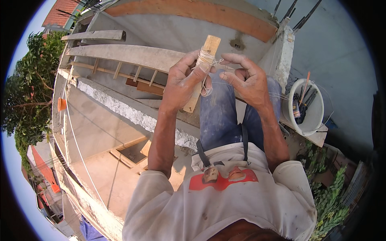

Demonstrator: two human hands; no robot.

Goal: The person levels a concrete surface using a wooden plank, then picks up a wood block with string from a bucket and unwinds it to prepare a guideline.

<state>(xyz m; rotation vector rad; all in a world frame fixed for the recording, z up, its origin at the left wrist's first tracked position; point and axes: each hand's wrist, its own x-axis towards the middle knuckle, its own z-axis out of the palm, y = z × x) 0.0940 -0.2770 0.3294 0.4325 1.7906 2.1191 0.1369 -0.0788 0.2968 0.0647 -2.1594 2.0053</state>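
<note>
My left hand is closed around a flat strip of wood, held tilted above my knees. White string is wound round the strip's upper part, and a loose loop hangs below my fingers. Just to the right, my right hand has its fingers curled about the string, with the index fingertip and thumb near the windings. Thin strands run from there past my right knee toward the bucket. My palm hides part of the strip's middle.
A white bucket with hand tools inside stands at my right on a board. Rough concrete beams and a wooden ladder-like frame lie to the left. Steel rods stick up at the upper right. Leafy plants grow lower right.
</note>
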